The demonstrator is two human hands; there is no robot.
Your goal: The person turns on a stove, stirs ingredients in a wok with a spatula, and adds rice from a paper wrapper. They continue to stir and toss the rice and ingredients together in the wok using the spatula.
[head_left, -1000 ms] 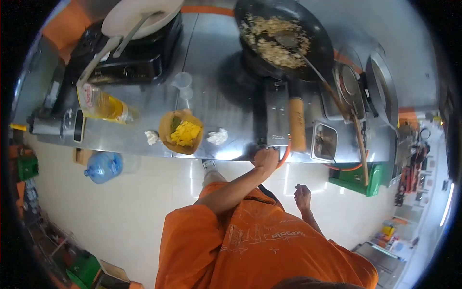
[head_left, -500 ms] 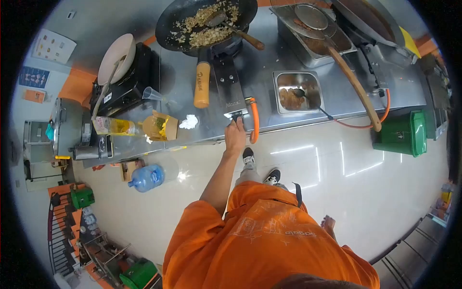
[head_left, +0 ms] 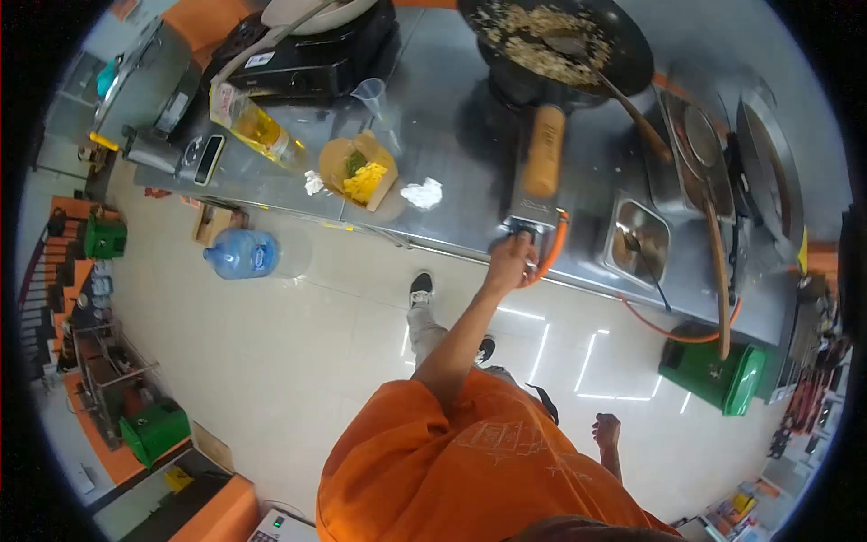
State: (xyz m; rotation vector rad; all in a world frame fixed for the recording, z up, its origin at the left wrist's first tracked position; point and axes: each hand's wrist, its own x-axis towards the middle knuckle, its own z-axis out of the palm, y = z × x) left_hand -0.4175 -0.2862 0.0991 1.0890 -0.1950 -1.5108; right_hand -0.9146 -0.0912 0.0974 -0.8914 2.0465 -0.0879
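My left hand (head_left: 513, 262) reaches to the front of the stove (head_left: 535, 210), with its fingers closed on the control knob. Beside it an orange hose (head_left: 557, 246) curves down. Behind the knob, the wooden handle (head_left: 545, 149) of a black wok (head_left: 632, 63) points toward me. Chopped, browned food (head_left: 533, 45) lies in the wok, with a wooden-handled spatula (head_left: 637, 116) resting in it. My right hand (head_left: 607, 429) hangs low at my side over the floor, its fingers loosely bent and apart, holding nothing.
Left on the steel counter (head_left: 452, 117) are a cardboard box (head_left: 334, 163) of yellow and green food, crumpled white paper (head_left: 422, 193), an oil bottle (head_left: 262, 134), a phone (head_left: 209, 160) and a second stove (head_left: 298, 74). Right are metal trays (head_left: 623, 239) and a green bin (head_left: 713, 370).
The view has turned left, so the counter and wok appear farther right. My left hand stays at the stove knob. My right hand still hangs at my side.
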